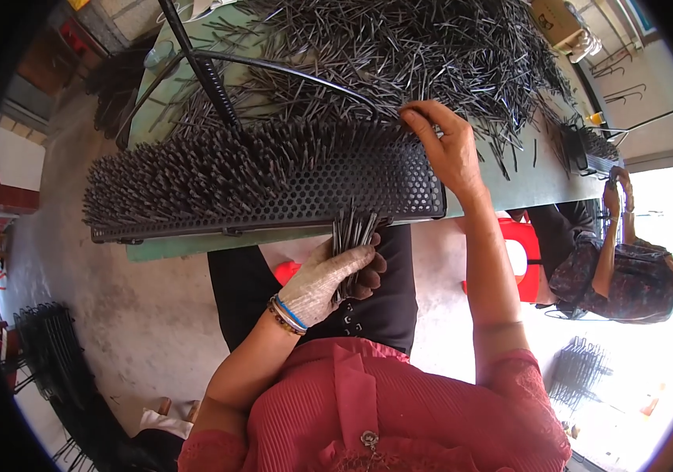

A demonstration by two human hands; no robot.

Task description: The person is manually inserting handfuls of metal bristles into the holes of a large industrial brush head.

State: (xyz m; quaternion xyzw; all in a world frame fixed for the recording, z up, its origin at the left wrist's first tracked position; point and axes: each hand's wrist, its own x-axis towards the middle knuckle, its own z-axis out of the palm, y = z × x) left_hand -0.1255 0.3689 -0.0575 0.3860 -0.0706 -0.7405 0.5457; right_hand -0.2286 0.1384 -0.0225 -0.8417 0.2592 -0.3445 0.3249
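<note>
Across the front of the table stands a black perforated panel (344, 189) with rows of round holes. Dark thin strips (187, 169) stick up densely from its left part and along its far edge; bare holes show on the near right. My left hand (325, 275), in a pale glove with dark fingertips, is closed round a bundle of loose strips (352, 236) just below the panel's near edge. At the far right edge of the panel my bare right hand (451, 149) is pinched; what lies between its fingertips is too small to make out.
A large heap of loose strips (407, 55) covers much of the green table (155, 110). A black bar frame (203, 71) rises over the panel's far side. To the right another person (620, 271) works at a similar panel (588, 149). Black wire racks (49, 346) stand at lower left.
</note>
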